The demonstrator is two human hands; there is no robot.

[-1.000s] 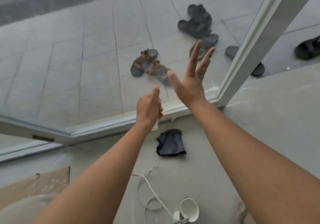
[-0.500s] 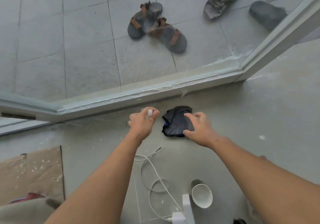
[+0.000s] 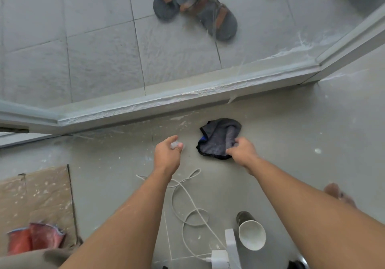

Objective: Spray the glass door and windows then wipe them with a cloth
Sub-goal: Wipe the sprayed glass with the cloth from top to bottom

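A dark grey cloth (image 3: 218, 137) with a blue tag lies crumpled on the concrete floor just inside the glass door (image 3: 104, 39). My right hand (image 3: 242, 151) pinches the cloth's near right corner. My left hand (image 3: 167, 154) is low over the floor to the left of the cloth, fingers curled round a small clear spray bottle (image 3: 176, 144) that is mostly hidden in the fist. Wet streaks and droplets run down the glass above the door's pale bottom frame (image 3: 187, 96).
Sandals (image 3: 195, 8) lie on the tiles beyond the glass. On the floor near me are a white cable (image 3: 187, 202), a white charger (image 3: 218, 258), a white cup (image 3: 251, 234), cardboard (image 3: 35, 198) and a red cloth (image 3: 35, 237). A bare foot (image 3: 337, 193) shows at right.
Both hands came down from the glass to the floor. My right hand went from flat and raised to pinching the cloth's corner. The view tilted further down.
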